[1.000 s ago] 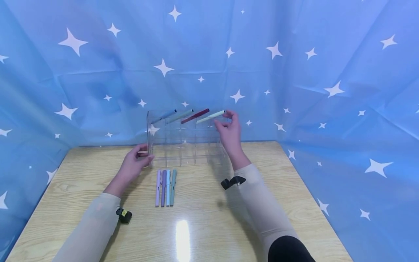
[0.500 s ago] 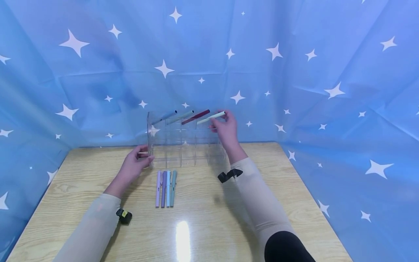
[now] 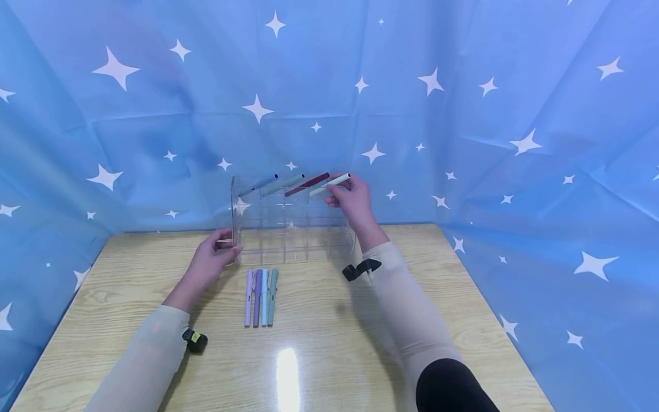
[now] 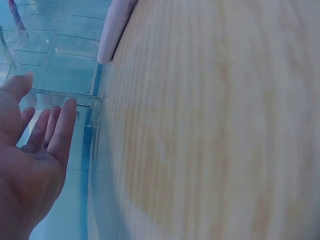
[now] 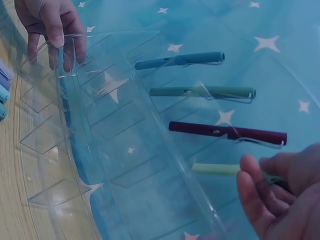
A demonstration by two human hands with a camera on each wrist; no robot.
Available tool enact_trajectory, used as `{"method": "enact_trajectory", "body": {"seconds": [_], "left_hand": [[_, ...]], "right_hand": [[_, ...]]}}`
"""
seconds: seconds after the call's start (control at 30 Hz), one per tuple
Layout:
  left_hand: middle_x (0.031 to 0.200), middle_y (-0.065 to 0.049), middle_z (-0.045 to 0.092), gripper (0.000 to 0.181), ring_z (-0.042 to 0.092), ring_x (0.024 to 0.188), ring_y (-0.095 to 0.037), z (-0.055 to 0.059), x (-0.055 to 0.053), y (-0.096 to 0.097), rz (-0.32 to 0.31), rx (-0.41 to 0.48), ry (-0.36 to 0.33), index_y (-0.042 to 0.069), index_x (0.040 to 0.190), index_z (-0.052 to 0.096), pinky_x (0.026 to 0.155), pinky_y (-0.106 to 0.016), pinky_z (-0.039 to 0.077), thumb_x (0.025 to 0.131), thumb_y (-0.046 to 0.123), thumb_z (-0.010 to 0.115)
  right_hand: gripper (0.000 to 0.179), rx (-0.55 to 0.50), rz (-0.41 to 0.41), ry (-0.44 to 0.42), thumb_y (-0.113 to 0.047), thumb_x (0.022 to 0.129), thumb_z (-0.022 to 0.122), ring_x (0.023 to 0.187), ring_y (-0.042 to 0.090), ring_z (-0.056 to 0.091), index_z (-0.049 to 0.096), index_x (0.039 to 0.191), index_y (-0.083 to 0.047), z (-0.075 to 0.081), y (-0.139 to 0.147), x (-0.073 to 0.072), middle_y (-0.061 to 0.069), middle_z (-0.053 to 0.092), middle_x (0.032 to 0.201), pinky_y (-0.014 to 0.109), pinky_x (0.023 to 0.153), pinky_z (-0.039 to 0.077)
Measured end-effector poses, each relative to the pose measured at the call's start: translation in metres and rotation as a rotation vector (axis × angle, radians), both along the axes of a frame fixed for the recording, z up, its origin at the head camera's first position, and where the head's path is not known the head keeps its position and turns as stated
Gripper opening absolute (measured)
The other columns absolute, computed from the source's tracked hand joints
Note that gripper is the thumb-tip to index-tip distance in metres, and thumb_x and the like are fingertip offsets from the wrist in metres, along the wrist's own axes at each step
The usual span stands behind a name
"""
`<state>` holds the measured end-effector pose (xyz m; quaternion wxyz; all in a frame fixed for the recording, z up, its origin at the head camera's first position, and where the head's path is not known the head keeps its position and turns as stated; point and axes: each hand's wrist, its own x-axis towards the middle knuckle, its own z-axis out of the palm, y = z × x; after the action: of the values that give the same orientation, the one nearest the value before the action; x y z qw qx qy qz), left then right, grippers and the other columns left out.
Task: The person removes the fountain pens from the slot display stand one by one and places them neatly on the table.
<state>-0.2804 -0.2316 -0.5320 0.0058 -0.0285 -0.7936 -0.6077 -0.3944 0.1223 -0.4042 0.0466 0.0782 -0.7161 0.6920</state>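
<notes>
A clear acrylic pen rack [image 3: 296, 248] stands upright at the back of the table. My left hand [image 3: 206, 260] grips its left side panel, thumb in front and fingers behind. With my right hand [image 3: 357, 206] I pinch a pale green pen [image 5: 215, 169] that lies slanted across the rack's top tier, at its right end. To the left of it on that tier rest a dark red pen [image 3: 308, 183], a grey-green pen [image 3: 288, 183] and a blue pen [image 3: 264, 183], all tilted the same way. My right fingers hide part of the pale green pen.
In front of the rack, side by side on the wooden table [image 3: 329, 343], lie a lilac pen [image 3: 249, 303], a purple pen [image 3: 257, 303], a light blue pen [image 3: 265, 303] and a teal pen [image 3: 273, 297]. A blue star-patterned cloth [image 3: 463, 114] hangs behind.
My right hand has moved left from the pale green pen's end onto its body, and the pen has shifted slightly left. My left hand has stayed on the rack's side.
</notes>
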Motion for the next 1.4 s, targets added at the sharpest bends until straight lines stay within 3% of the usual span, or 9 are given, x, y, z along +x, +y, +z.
{"method": "enact_trajectory", "body": {"seconds": [0.33,0.67,0.83,0.9,1.07,1.23,1.4], "left_hand": [[0.151,-0.028,0.055,0.062,0.055,0.14,-0.044,0.0,0.002,0.0,0.0,-0.007,0.003,0.001,0.163,0.045,0.094,-0.023,0.063,0.111,0.022,0.072],[0.153,-0.029,0.054,0.064,0.054,0.141,-0.044,0.002,0.003,0.002,0.0,0.001,0.004,0.0,0.163,0.045,0.096,-0.025,0.064,0.11,0.022,0.074],[0.152,-0.028,0.054,0.064,0.055,0.141,-0.044,0.0,0.002,0.001,0.005,-0.005,0.009,0.0,0.163,0.045,0.095,-0.025,0.064,0.11,0.023,0.073],[0.152,-0.028,0.054,0.064,0.055,0.141,-0.044,-0.001,0.001,0.0,0.004,-0.002,0.01,0.0,0.163,0.044,0.095,-0.025,0.064,0.11,0.022,0.073],[0.155,-0.03,0.052,0.067,0.054,0.143,-0.045,0.001,0.002,0.0,-0.003,0.014,0.002,0.0,0.166,0.041,0.095,-0.025,0.064,0.11,0.02,0.073],[0.156,-0.03,0.051,0.067,0.052,0.144,-0.045,0.003,0.003,0.0,-0.007,0.019,-0.008,0.0,0.167,0.04,0.095,-0.026,0.064,0.111,0.019,0.072],[0.156,-0.029,0.051,0.067,0.052,0.144,-0.044,0.002,0.003,-0.001,-0.008,0.018,-0.006,0.001,0.166,0.041,0.097,-0.026,0.064,0.11,0.021,0.073]], "right_hand": [[0.02,0.003,0.013,0.013,-0.005,0.106,0.075,0.07,0.015,0.074,0.073,0.126,-0.002,-0.003,-0.004,-0.004,0.017,0.076,0.118,0.03,0.072,0.069],[0.033,-0.064,-0.118,0.154,-0.01,0.107,0.076,0.076,0.015,0.074,0.068,0.133,0.007,-0.006,-0.002,0.002,0.014,0.077,0.11,0.036,0.076,0.069],[0.035,-0.077,-0.184,0.212,-0.009,0.106,0.076,0.082,0.014,0.076,0.066,0.135,0.009,0.0,0.003,0.009,0.013,0.078,0.111,0.054,0.088,0.068],[0.036,-0.069,-0.205,0.228,-0.011,0.107,0.075,0.087,0.015,0.076,0.066,0.136,0.008,0.002,0.006,0.013,0.012,0.078,0.11,0.052,0.088,0.068],[0.028,-0.098,-0.244,0.263,-0.013,0.107,0.076,0.098,0.019,0.074,0.07,0.132,-0.001,0.003,0.012,0.022,0.008,0.076,0.106,0.034,0.09,0.067],[0.024,-0.166,-0.191,0.261,-0.009,0.109,0.072,0.11,0.022,0.071,0.068,0.132,-0.003,0.0,0.013,0.031,0.015,0.071,0.115,0.037,0.103,0.064],[0.025,-0.202,-0.119,0.228,-0.006,0.111,0.066,0.113,0.028,0.073,0.065,0.135,-0.001,-0.005,0.011,0.042,0.026,0.065,0.12,0.038,0.1,0.066]]}}
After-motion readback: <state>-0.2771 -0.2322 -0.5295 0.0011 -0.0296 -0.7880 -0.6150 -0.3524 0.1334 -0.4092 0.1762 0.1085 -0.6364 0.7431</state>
